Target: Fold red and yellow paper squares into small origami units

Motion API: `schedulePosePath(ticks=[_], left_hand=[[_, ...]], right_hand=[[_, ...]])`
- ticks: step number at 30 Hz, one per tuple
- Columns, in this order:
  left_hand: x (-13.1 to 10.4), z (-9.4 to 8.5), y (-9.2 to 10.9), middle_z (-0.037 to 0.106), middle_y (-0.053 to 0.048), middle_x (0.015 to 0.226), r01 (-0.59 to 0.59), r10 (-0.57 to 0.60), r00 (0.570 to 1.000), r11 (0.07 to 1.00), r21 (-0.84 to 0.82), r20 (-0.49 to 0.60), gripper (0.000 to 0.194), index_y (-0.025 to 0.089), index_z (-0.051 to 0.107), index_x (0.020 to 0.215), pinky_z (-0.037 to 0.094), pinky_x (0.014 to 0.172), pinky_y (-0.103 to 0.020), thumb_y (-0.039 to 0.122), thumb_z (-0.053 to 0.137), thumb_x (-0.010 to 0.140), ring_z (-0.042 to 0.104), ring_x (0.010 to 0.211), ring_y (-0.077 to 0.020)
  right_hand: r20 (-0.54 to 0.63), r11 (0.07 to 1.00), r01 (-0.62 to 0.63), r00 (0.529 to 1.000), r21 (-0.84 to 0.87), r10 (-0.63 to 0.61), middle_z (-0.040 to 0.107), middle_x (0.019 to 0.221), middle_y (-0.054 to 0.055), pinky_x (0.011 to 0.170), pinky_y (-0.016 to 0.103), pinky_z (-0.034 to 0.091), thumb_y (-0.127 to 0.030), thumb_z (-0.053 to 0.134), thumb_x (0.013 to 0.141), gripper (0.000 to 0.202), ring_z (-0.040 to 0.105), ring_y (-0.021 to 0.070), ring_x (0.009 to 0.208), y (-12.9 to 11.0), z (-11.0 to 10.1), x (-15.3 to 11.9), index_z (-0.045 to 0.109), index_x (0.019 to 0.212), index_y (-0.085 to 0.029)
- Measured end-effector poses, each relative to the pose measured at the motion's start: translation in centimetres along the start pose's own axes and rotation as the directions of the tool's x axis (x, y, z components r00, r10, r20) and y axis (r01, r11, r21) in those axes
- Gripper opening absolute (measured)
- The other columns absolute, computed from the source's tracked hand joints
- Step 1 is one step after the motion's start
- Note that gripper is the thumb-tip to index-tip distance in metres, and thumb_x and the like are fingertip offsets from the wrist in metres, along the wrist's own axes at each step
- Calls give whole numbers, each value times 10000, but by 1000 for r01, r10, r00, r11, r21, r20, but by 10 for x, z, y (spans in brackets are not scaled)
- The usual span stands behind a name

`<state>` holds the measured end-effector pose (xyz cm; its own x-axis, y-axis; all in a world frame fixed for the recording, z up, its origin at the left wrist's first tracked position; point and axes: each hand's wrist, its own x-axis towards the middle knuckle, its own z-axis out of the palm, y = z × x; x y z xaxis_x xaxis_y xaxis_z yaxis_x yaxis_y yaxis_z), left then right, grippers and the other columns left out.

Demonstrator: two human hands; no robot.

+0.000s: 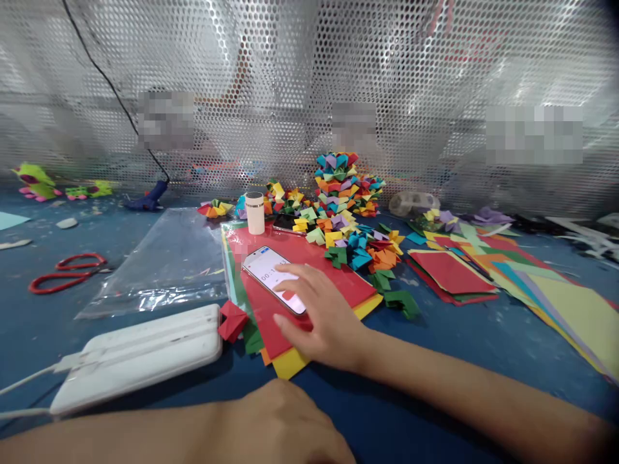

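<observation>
My right hand (pixel 326 312) is over a smartphone (pixel 271 274) with a lit timer screen, its fingers apart and the fingertips at the screen; whether they touch it I cannot tell. The phone lies on a stack of coloured paper with a red sheet (pixel 338 270) on top. At the bottom edge, my left hand (pixel 290 422) shows its back, with its fingers hidden. A red folded paper piece (pixel 233 321) sits between the paper stack and a white power bank (pixel 145 348).
Folded paper pieces (pixel 358 248) and a tower of them (pixel 336 183) stand behind the phone, near a white cylinder (pixel 255 216). Left are red-handled scissors (pixel 68 270), a clear plastic bag (pixel 169 264) and a blue glue gun (pixel 149 195). Red paper squares (pixel 449 270) lie right.
</observation>
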<state>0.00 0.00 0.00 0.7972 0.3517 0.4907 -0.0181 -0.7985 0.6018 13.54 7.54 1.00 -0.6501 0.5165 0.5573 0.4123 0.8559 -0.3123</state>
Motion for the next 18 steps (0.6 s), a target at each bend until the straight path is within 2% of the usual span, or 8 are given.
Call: schedulePosePath(ticks=[3, 6, 7, 9, 11, 13, 16, 18], left_hand=[[-3, -3, -2, 743, -77, 907, -61, 59, 998, 997, 50, 30, 355, 78, 626, 999, 514, 699, -170, 209, 297, 992, 703, 764, -127], [-5, -1, -5, 739, -77, 928, -103, 104, 994, 994, 39, -19, 247, 103, 597, 968, 519, 767, -166, 185, 364, 973, 701, 860, -133], [-5, 0, -5, 742, -74, 904, -74, 74, 994, 997, 4, -78, 212, 114, 592, 914, 520, 761, -153, 166, 392, 959, 702, 862, -130], [-2, 2, -5, 744, -63, 840, 82, -104, 970, 991, -110, -220, 162, 136, 573, 801, 521, 702, -125, 121, 458, 914, 710, 809, -120], [3, 4, -4, 736, -54, 774, 271, -343, 883, 930, -250, -320, 145, 149, 552, 728, 519, 630, -119, 110, 523, 865, 707, 723, -116], [7, 5, -5, 730, -57, 746, 393, -524, 782, 835, -384, -339, 137, 157, 539, 706, 521, 594, -143, 148, 568, 840, 698, 681, -128], [11, 5, -7, 722, -70, 722, 463, -654, 690, 727, -507, -309, 159, 163, 523, 704, 526, 578, -198, 232, 602, 823, 691, 671, -164], [11, 5, -8, 710, -64, 697, 494, -693, 659, 691, -528, -292, 193, 164, 518, 696, 516, 566, -213, 276, 625, 811, 682, 654, -169]], right_hand=[[-46, 981, -138, 988, 139, 146, 546, 1210, 96, 985, 376, 403, -270, 524, 869, 214, 482, 210, 1173, 5, -16, -14, 506, 1074, -214], [40, 927, -277, 960, 252, 276, 604, 1057, 60, 870, 319, 459, -321, 431, 930, 175, 567, 182, 1007, 0, -38, -37, 524, 1055, -242], [69, 909, -313, 949, 276, 306, 622, 961, 46, 788, 297, 473, -356, 373, 953, 206, 588, 170, 904, -4, -45, -45, 539, 1005, -247], [136, 902, -300, 953, 310, 270, 617, 791, 31, 661, 282, 458, -461, 316, 957, 343, 580, 159, 731, -12, -56, -60, 562, 879, -234], [149, 933, -233, 969, 276, 198, 578, 660, 11, 625, 286, 421, -539, 316, 938, 434, 530, 143, 611, -20, -61, -69, 552, 778, -211], [160, 960, -183, 976, 214, 150, 542, 592, -7, 609, 276, 385, -533, 353, 932, 442, 479, 123, 561, -25, -60, -75, 525, 709, -192], [167, 976, -154, 978, 153, 128, 522, 575, -15, 583, 250, 341, -400, 414, 942, 354, 435, 108, 555, -27, -54, -78, 505, 681, -179], [182, 980, -157, 974, 123, 133, 515, 579, -14, 576, 247, 325, -376, 445, 928, 319, 422, 108, 557, -27, -51, -78, 506, 687, -176]])
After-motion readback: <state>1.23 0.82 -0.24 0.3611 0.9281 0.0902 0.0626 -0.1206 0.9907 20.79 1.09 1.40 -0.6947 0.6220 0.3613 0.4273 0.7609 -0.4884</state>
